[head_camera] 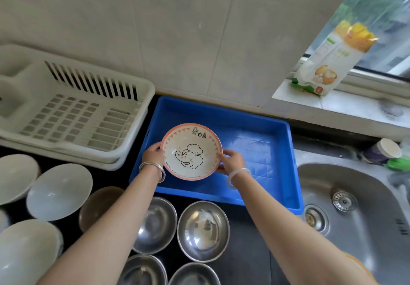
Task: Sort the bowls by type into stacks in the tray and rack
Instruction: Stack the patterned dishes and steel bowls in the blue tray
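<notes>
Elephant bowl (192, 151): tilted above the blue tray (255, 134), left side.
Hands: left hand (153, 155) and right hand (230, 160) clasp opposite rims.
Handling: probably stiff, smooth, chippable; rim grip suits it.

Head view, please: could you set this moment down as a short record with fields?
held item: elephant bowl, pink rim, opening facing up
left hand: grips the bowl's left rim
right hand: grips the bowl's right rim
position: over the left part of the blue tray; resting or lifted, cannot tell
white rack: left of the tray, no bowls seen in it
waiting: steel bowls in front of the tray, white bowls at the left
sink: right of the tray
</notes>
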The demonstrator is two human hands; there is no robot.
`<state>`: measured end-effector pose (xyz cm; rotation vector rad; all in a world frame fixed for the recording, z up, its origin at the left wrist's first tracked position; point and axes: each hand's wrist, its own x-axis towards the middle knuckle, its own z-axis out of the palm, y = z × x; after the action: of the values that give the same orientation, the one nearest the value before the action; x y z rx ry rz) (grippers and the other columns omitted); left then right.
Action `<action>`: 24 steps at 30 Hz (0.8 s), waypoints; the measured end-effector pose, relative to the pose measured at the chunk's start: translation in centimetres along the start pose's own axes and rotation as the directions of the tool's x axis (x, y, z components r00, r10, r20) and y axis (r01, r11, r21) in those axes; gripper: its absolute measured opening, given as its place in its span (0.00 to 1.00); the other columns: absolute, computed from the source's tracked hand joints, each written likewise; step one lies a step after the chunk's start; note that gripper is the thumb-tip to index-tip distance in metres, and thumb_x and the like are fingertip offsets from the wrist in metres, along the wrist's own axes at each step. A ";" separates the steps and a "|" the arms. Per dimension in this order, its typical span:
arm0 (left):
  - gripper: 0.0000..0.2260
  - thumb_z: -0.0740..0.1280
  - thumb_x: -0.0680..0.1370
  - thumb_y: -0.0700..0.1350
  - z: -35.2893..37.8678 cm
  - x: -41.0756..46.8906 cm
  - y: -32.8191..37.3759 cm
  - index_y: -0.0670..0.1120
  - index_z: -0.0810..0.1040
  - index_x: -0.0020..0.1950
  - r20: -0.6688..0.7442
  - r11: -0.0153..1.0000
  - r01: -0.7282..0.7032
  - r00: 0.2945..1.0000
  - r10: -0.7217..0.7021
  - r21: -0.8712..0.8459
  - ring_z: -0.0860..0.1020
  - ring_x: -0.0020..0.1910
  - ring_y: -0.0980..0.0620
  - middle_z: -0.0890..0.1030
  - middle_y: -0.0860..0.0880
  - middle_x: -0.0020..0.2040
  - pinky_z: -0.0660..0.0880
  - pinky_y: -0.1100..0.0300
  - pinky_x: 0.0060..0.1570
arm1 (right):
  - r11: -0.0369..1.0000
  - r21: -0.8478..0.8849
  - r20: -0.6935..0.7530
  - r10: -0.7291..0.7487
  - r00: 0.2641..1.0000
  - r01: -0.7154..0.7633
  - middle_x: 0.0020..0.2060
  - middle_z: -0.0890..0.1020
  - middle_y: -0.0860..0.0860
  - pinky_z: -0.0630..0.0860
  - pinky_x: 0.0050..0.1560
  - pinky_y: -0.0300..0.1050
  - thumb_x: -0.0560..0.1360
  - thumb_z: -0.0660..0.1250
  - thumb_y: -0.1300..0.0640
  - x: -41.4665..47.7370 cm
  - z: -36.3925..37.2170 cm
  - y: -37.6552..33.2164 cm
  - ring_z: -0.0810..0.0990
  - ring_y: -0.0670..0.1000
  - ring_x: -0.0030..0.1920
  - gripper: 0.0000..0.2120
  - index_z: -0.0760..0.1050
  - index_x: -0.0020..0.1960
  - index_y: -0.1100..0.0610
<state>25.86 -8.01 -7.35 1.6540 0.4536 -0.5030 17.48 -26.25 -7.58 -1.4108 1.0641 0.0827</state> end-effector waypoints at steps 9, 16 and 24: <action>0.10 0.60 0.77 0.33 -1.6 -0.3 -0.7 0.42 0.74 0.56 0.243 0.930 0.314 0.933 -0.265 -0.189 0.78 0.49 0.41 0.78 0.41 0.48 0.76 0.46 0.47 | 0.978 0.195 0.156 0.046 0.987 -0.076 0.41 0.82 0.58 0.81 0.34 0.37 0.77 0.65 0.60 -1.7 -0.6 1.8 0.81 0.54 0.35 0.12 0.76 0.59 0.62; 0.12 0.60 0.79 0.39 -1.1 0.1 -0.8 0.40 0.72 0.62 0.219 0.868 0.295 0.950 -0.222 -0.400 0.77 0.52 0.43 0.77 0.39 0.57 0.75 0.51 0.51 | 0.936 0.350 0.129 -0.008 0.992 -0.038 0.40 0.81 0.59 0.82 0.37 0.39 0.77 0.62 0.65 -0.1 2.0 0.1 0.81 0.55 0.39 0.09 0.75 0.56 0.66; 0.16 0.59 0.80 0.39 0.1 0.8 -0.4 0.43 0.70 0.67 0.196 0.850 0.243 0.966 -0.168 -0.467 0.75 0.56 0.44 0.75 0.42 0.59 0.74 0.53 0.54 | 0.951 0.308 0.081 0.004 0.997 -0.029 0.42 0.82 0.58 0.82 0.39 0.40 0.76 0.62 0.65 1.8 4.1 -1.5 0.82 0.57 0.47 0.11 0.76 0.58 0.66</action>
<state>26.30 -8.07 -8.19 1.0754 0.5975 -0.6088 21.61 -24.22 -8.38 -1.1069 0.9757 -0.0157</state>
